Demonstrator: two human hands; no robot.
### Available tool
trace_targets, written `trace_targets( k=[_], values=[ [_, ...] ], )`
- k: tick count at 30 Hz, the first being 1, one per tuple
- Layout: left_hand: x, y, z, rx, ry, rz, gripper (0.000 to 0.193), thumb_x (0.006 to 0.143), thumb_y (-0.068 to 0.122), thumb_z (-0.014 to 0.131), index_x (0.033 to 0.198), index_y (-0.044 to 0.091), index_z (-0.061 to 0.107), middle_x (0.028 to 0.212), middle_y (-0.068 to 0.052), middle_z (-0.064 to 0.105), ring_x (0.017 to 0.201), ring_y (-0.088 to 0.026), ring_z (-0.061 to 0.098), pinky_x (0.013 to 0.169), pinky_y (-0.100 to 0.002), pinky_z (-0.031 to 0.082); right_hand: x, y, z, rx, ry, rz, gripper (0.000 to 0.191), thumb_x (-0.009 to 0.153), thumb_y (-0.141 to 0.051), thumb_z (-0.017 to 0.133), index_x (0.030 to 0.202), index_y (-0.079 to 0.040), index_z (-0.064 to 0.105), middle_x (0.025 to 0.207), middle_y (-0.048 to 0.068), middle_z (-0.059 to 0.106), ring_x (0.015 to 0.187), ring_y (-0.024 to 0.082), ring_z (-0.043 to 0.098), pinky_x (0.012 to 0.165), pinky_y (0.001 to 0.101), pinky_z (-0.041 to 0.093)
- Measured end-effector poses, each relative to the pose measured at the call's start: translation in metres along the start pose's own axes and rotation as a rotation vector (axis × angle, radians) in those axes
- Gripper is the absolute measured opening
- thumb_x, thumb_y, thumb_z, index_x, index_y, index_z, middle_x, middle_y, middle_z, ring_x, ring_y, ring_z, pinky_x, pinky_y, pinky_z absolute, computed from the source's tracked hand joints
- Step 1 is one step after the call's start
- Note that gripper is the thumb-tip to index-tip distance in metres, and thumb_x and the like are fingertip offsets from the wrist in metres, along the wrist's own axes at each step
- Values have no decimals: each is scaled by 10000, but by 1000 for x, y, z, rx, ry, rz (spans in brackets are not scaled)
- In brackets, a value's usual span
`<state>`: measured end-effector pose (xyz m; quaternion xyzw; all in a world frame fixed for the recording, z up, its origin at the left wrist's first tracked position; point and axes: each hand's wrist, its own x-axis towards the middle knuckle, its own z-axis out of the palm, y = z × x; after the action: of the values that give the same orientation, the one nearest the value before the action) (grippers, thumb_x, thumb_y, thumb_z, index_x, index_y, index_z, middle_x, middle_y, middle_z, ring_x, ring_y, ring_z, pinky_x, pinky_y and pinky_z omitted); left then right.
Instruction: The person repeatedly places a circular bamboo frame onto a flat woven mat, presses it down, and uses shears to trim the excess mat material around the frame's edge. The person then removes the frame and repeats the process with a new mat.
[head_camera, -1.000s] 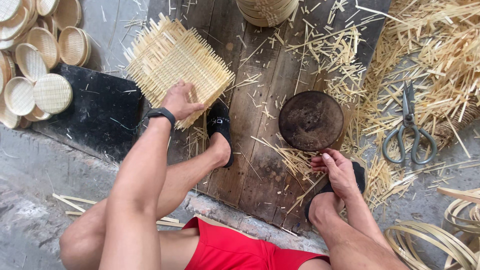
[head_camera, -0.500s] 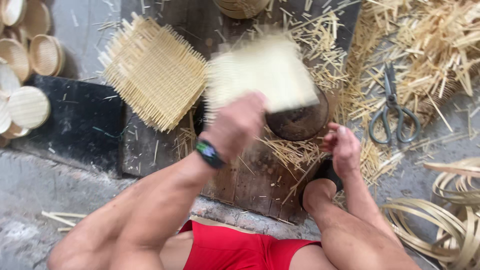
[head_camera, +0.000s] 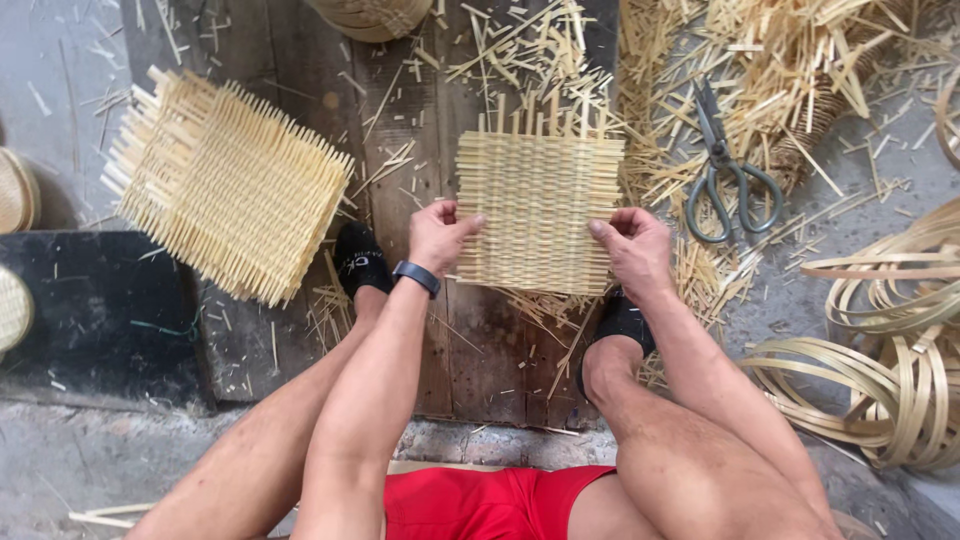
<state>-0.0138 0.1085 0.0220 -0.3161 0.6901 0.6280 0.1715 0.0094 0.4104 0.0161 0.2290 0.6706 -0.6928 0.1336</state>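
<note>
Holding a square woven bamboo mat (head_camera: 539, 212) flat between both hands, the person sat low over a dark plank floor (head_camera: 300, 60). Left hand (head_camera: 437, 235) pinched the mat's left edge, thumb on top, fingers curled under; right hand (head_camera: 630, 245) gripped the right edge the same way. Both hands closed on the mat, neither wide. Loose strip ends stuck out along the mat's far side.

Left of the mat lay a stack of similar woven mats (head_camera: 225, 185), tilted, well apart from the hands. Right of the mat, a pair of scissors (head_camera: 727, 175) rested on a litter of bamboo offcuts (head_camera: 800, 70). Further right and nearer the person, coils of bamboo hoop strip (head_camera: 890, 350) sat piled. Beyond the mat, the edge of a round basket (head_camera: 370, 15) showed. Black shoes flanked the mat, one beside each wrist.

My reading: the mat was being positioned and squared between the feet, the step in hand being placement for shaping. A next move would seem to call for steady pressure from both hands, keeping the weave from shifting and the loose ends from splaying.
</note>
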Motion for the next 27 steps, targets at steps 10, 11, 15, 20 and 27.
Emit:
trace_targets(
  k=[10,11,15,20,27],
  values=[
    [-17,-6,-10,-110,-111,-57,595,810,42,834,1342,-50,584,990,-82,707,804,-144,689,650,-260,541,-7,5,-20,-202,25,-17,358,844,-228,841,1090,-9,702,901,56,742,799,113,691,717,256,580],
    [-20,-4,-10,-37,-71,-85,640,809,60,833,1375,-33,550,1018,-76,704,822,-133,689,644,-261,538,-4,1,-33,-186,21,-23,366,847,-229,843,1108,-19,694,927,59,733,822,116,684,735,256,575],
    [-29,6,-27,27,31,-93,765,831,109,810,1479,9,415,1119,-103,700,855,-133,680,677,-268,561,40,-28,-132,-249,352,-47,200,924,-183,704,1071,-59,650,971,32,701,857,132,692,749,287,618],
    [-30,13,-69,92,143,-38,701,866,122,791,1463,-6,447,1092,-118,672,843,-157,687,686,-271,589,97,-55,-271,-717,745,-4,302,926,-81,614,1209,-19,530,1237,160,584,1142,265,599,1001,407,475],
    [-39,10,-114,419,196,124,546,915,105,782,1392,-27,551,1088,-90,673,852,-114,639,687,-245,537,161,-60,-322,-1073,497,244,583,794,-152,691,1335,-11,526,1582,217,216,1467,449,215,1142,507,261]
  ],
)
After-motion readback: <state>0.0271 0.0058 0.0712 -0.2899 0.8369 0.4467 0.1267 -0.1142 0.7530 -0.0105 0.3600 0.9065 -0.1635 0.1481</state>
